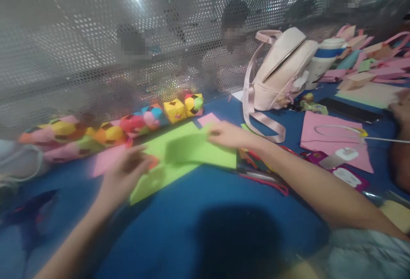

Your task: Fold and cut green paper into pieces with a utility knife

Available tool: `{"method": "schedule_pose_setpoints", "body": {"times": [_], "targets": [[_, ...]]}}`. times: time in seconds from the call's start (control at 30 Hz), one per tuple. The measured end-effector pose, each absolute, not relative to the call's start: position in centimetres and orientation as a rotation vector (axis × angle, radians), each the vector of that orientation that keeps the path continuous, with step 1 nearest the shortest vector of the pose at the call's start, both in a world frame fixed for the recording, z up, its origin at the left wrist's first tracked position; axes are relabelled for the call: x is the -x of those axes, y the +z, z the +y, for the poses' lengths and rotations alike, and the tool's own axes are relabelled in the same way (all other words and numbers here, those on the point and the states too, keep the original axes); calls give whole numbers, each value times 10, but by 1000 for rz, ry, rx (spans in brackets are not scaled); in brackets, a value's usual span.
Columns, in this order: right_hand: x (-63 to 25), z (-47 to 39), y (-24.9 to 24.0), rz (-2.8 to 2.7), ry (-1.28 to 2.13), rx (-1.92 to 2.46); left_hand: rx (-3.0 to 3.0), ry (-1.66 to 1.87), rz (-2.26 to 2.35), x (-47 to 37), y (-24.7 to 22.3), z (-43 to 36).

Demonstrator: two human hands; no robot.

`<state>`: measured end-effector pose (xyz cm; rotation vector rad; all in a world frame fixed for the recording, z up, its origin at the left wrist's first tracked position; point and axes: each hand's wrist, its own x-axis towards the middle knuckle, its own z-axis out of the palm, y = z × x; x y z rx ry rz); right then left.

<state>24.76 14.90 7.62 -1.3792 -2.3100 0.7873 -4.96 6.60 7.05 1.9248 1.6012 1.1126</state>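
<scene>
Two lime green paper sheets lie in front of me, the right one (221,153) partly raised over the left one (153,189). My right hand (222,134) pinches the upper edge of the right sheet. Over the left sheet is my left hand (128,165), its fingers curled round a small orange piece (153,162), blurred by motion. Pink paper (107,159) lies beside my left hand, and another pink piece (208,119) sits behind the green sheets.
Colourful folded paper shapes (131,126) line the perforated metal wall (96,48). A backpack (282,69), a bottle (323,63), a phone (350,110) and pink sheets (336,136) occupy the right of the blue table (179,227). Another person's hand (402,106) is at the right edge.
</scene>
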Motion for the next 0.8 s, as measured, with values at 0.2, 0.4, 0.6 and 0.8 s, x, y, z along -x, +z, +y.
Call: {"method": "schedule_pose_setpoints", "body": {"times": [0.2,0.4,0.6,0.8], "targets": [[-287,195,53,-1967,637,1759,-1779,1038,1601,46,50,79],[-292,205,34,-1828,669,1863,-1921,828,1511,39,27,74],[-298,204,38,-1769,749,1800,-2219,658,1564,32,36,90],[-313,206,47,-1673,751,1714,-2327,469,1614,-16,40,168]]}}
